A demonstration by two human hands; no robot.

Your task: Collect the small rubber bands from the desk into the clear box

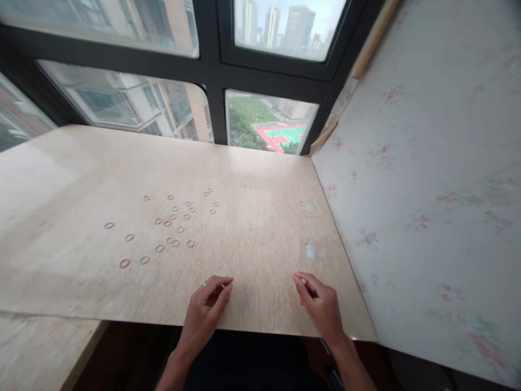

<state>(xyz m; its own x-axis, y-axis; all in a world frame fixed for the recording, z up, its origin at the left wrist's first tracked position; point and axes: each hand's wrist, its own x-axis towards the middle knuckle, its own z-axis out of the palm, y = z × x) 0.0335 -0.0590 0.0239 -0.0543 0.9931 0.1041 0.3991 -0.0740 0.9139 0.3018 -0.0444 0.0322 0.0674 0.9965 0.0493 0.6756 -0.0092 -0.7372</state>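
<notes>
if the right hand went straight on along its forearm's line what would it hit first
Probably the dark window frame at the countertop's far edge; the right hand's line seems to pass right of the scattered rings. Depth and height are hard to judge.

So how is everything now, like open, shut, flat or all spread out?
Rings: loose, scattered on the counter, lying flat.
Far clear thing: lying by the wall, too faint to tell open or shut.
Near clear thing: the same.
Left hand: curled, fingertips pinched together; can't tell if anything's held.
Right hand: curled, pinched too; same doubt.
Window: looks shut.
</notes>
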